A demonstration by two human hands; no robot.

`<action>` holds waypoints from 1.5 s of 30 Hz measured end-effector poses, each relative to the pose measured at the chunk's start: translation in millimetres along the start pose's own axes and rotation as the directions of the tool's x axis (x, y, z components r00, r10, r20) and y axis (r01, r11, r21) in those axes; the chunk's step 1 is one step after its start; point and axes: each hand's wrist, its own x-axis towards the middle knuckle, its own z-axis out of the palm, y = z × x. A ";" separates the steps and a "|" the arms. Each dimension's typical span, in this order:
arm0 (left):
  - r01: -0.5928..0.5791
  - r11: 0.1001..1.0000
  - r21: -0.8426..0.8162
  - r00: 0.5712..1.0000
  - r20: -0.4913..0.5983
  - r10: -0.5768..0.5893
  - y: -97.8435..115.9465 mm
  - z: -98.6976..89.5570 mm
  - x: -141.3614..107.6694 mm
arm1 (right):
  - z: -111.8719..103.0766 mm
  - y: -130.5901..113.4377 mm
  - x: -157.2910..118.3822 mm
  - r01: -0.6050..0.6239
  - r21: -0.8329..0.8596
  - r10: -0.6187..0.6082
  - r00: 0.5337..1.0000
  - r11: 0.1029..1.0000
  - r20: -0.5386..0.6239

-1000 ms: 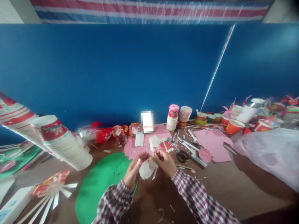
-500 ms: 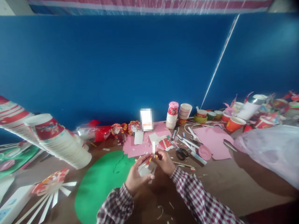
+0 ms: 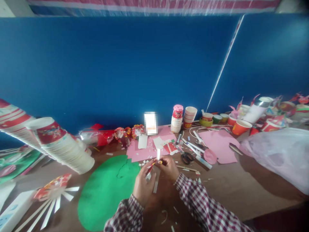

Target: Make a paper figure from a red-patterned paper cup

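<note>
In the head view, my left hand [image 3: 144,184] is closed on a small red-and-white printed piece of cut paper cup [image 3: 150,169], mostly hidden by the fingers. Fingertips of my right hand [image 3: 170,166] pinch the same piece from the right. One white paper strip [image 3: 158,154] sticks up between the hands, and another pale strip [image 3: 156,184] hangs below them. Under and left of my left hand lies a green round sheet [image 3: 103,193]. Black-handled scissors [image 3: 187,158] rest just beyond my right hand.
Tall stacks of paper cups [image 3: 65,146] lean at the left, above a cup cut into strips [image 3: 51,190]. Pink sheets [image 3: 220,146] and paper scraps lie toward the back. Two upright cup stacks [image 3: 177,119] stand by the blue wall. A plastic bag [image 3: 277,154] is at the right.
My left hand has turned, and the piece has tilted, so its broad white face no longer shows. A strip now hangs visibly below. My right hand stays nearly in place.
</note>
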 end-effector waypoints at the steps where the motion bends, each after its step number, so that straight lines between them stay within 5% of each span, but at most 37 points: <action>1: -0.001 1.000 -0.010 1.000 -0.009 0.001 -0.3 0.9 -0.6 | 0.1 0.4 0.2 -0.002 -0.004 0.002 1.000 1.000 -0.003; 6: -0.007 0.998 -0.057 1.000 0.003 0.007 4.8 2.9 -2.8 | 1.0 -2.1 -0.5 -0.002 0.025 0.002 1.000 1.000 0.011; 12: 0.023 0.991 -0.131 0.988 0.152 -0.003 9.2 0.8 -5.5 | 1.0 -7.3 -2.0 0.019 -0.084 -0.019 1.000 0.996 0.003; 19: 0.109 0.956 -0.273 0.992 0.094 -0.086 2.0 1.0 7.9 | 3.9 -17.2 -3.0 0.069 -0.052 -0.072 0.995 0.996 -0.065; 30: 0.305 0.891 -0.336 0.951 0.054 -0.304 -20.6 -2.4 30.1 | 5.4 -15.4 -7.0 0.064 0.042 -0.065 0.998 0.997 0.018; 38: 0.274 0.831 -0.484 0.962 0.151 -0.229 -3.0 -1.7 13.8 | 3.6 -12.3 -1.8 -0.047 0.063 0.056 0.988 0.997 -0.145; 45: 0.284 0.844 -0.455 0.957 0.185 -0.222 8.5 -3.5 -2.9 | 3.7 -7.4 -0.5 -0.076 0.117 0.093 0.985 0.990 -0.146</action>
